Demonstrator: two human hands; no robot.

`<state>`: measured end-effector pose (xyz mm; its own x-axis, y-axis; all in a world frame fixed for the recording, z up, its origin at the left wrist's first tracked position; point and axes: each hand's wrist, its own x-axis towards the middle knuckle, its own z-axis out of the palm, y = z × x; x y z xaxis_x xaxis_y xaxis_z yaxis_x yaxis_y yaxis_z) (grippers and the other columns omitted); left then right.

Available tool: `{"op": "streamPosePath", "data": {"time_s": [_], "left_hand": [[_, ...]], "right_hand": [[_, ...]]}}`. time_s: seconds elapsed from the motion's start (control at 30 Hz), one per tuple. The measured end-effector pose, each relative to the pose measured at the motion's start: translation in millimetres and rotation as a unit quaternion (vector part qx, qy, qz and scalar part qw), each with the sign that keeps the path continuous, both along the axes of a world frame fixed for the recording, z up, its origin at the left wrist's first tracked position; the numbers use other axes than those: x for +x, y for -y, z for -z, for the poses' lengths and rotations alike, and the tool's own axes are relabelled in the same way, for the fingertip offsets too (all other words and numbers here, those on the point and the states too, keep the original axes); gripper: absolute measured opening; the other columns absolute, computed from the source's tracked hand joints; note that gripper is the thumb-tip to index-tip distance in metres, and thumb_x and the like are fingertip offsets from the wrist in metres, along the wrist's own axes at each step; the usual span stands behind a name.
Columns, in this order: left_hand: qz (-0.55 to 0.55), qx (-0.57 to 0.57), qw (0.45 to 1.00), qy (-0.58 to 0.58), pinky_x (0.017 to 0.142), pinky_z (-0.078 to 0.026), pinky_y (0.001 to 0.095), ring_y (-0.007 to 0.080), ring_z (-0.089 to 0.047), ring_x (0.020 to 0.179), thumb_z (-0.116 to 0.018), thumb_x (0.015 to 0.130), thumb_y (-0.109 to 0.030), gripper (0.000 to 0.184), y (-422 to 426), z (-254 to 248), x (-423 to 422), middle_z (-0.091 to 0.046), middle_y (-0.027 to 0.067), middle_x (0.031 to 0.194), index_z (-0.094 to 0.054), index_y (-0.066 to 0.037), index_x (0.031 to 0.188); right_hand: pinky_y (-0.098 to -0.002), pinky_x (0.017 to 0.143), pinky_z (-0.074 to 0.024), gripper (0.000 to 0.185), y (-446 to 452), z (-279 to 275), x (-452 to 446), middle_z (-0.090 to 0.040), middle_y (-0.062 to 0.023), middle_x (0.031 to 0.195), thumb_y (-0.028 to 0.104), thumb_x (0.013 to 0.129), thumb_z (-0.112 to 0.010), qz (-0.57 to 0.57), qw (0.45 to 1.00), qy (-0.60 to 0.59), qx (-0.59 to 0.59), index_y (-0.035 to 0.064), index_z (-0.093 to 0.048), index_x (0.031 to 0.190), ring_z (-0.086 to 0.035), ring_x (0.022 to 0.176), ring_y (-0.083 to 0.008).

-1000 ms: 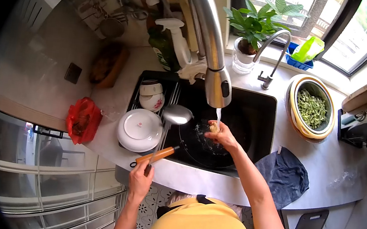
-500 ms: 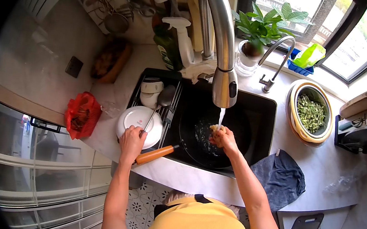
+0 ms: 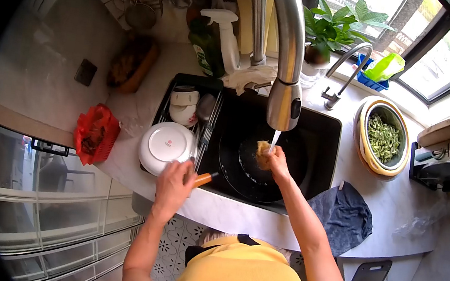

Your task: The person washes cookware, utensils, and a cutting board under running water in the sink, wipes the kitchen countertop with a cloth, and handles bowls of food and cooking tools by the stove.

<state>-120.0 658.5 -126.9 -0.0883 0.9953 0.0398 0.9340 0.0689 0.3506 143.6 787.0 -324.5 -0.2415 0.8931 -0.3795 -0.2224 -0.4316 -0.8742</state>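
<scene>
Under the tap point(image 3: 284, 105), in the head view, the right hand point(image 3: 277, 163) grips a yellowish sponge-like pad point(image 3: 262, 149) by the water stream point(image 3: 275, 138), over the black pan point(image 3: 242, 179) in the sink point(image 3: 324, 147). The left hand point(image 3: 173, 186), blurred, is at the orange handle point(image 3: 205, 179), near the upturned dish point(image 3: 167, 142); whether it holds anything, I cannot tell.

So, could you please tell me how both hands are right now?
Left hand: blurred, by the orange handle; whether it grips anything cannot be told.
Right hand: closed, holding a yellowish scrubber.
</scene>
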Motion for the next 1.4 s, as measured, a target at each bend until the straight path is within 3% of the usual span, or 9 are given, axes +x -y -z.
{"op": "streamPosePath", "data": {"time_s": [0.23, 0.3, 0.5, 0.67, 0.77, 1.07, 1.23, 1.3, 1.4], "left_hand": [[0.014, -0.033, 0.998, -0.061, 0.079, -0.044, 0.0413, 0.0306, -0.055, 0.089, -0.077, 0.069, -0.030, 0.049, 33, -6, -4, -0.057, 0.0116, 0.090, -0.058, -0.003, 0.105], [0.021, -0.044, 0.996, -0.081, 0.080, -0.044, 0.0414, 0.0310, -0.055, 0.090, -0.078, 0.067, -0.032, 0.053, 35, -15, -6, -0.056, 0.0119, 0.091, -0.057, -0.003, 0.107], [0.034, -0.167, 0.984, -0.041, 0.078, -0.046, 0.0442, 0.0348, -0.057, 0.091, -0.078, 0.068, -0.031, 0.051, 35, 6, -24, -0.056, 0.0138, 0.094, -0.055, -0.002, 0.103], [0.056, -0.286, 0.955, 0.060, 0.071, -0.048, 0.0453, 0.0395, -0.061, 0.079, -0.070, 0.076, -0.027, 0.032, 13, 9, -41, -0.062, 0.0212, 0.080, -0.057, 0.000, 0.089], [0.041, -0.292, 0.953, 0.066, 0.068, -0.048, 0.0473, 0.0410, -0.061, 0.076, -0.070, 0.076, -0.027, 0.031, -4, 13, -48, -0.062, 0.0230, 0.075, -0.057, 0.000, 0.084], [0.016, -0.290, 0.957, 0.000, 0.068, -0.048, 0.0501, 0.0429, -0.061, 0.074, -0.068, 0.079, -0.031, 0.033, 1, 19, -40, -0.062, 0.0219, 0.071, -0.057, 0.000, 0.082], [-0.006, -0.290, 0.957, 0.025, 0.069, -0.049, 0.0493, 0.0427, -0.061, 0.074, -0.068, 0.079, -0.031, 0.032, 0, 20, -43, -0.062, 0.0233, 0.073, -0.060, 0.000, 0.083], [-0.003, -0.298, 0.953, 0.045, 0.068, -0.049, 0.0492, 0.0426, -0.061, 0.074, -0.067, 0.080, -0.031, 0.033, -1, 24, -48, -0.062, 0.0236, 0.073, -0.060, 0.001, 0.081], [-0.013, -0.326, 0.942, 0.079, 0.068, -0.048, 0.0490, 0.0426, -0.061, 0.074, -0.067, 0.080, -0.033, 0.034, -6, 24, -51, -0.062, 0.0239, 0.073, -0.061, 0.001, 0.078]], "right_hand": [[-0.0335, 0.071, -0.0505, 0.015, 5, 10, 9, -0.068, -0.0078, 0.080, 0.012, 0.082, -0.061, -0.075, 0.969, 0.224, 0.078, -0.0002, -0.063, 0.090, -0.065, 0.073, -0.0214], [-0.0378, 0.071, -0.0507, 0.014, 10, 4, 12, -0.067, -0.0134, 0.083, 0.009, 0.080, -0.058, -0.109, 0.855, 0.464, 0.204, -0.0006, -0.062, 0.089, -0.065, 0.076, -0.0319], [-0.0489, 0.107, -0.0247, 0.057, 56, 57, 13, -0.030, -0.0314, 0.139, 0.032, 0.087, -0.045, -0.490, 0.686, 0.469, 0.263, -0.0018, -0.037, 0.133, -0.028, 0.130, -0.0467], [-0.0433, 0.116, -0.0071, 0.074, 46, 27, -2, -0.010, -0.0281, 0.150, 0.040, 0.088, -0.038, -0.548, 0.791, 0.262, 0.077, -0.0051, -0.018, 0.143, -0.002, 0.142, -0.0372], [-0.0392, 0.116, -0.0079, 0.076, 35, 46, -22, -0.002, -0.0273, 0.151, 0.032, 0.088, -0.041, -0.486, 0.807, 0.216, 0.256, -0.0039, -0.005, 0.145, -0.002, 0.142, -0.0376], [-0.0419, 0.110, -0.0264, 0.079, -49, 79, -33, -0.016, -0.0212, 0.151, 0.013, 0.074, -0.055, -0.300, 0.738, 0.536, 0.279, 0.0006, -0.020, 0.144, -0.026, 0.135, -0.0370], [-0.0452, 0.103, -0.0352, 0.076, 5, 107, 19, -0.025, -0.0202, 0.148, 0.017, 0.074, -0.057, -0.246, 0.946, 0.198, 0.079, 0.0048, -0.027, 0.143, -0.037, 0.128, -0.0375], [-0.0452, 0.110, -0.0261, 0.067, 37, 121, 21, -0.032, -0.0272, 0.141, 0.026, 0.080, -0.053, -0.383, 0.750, 0.453, 0.291, 0.0039, -0.032, 0.140, -0.035, 0.128, -0.0418], [-0.0395, 0.116, -0.0085, 0.071, 55, 61, -28, -0.006, -0.0252, 0.152, 0.041, 0.092, -0.037, -0.460, 0.826, 0.235, 0.225, -0.0018, -0.016, 0.145, -0.005, 0.142, -0.0338]]}}
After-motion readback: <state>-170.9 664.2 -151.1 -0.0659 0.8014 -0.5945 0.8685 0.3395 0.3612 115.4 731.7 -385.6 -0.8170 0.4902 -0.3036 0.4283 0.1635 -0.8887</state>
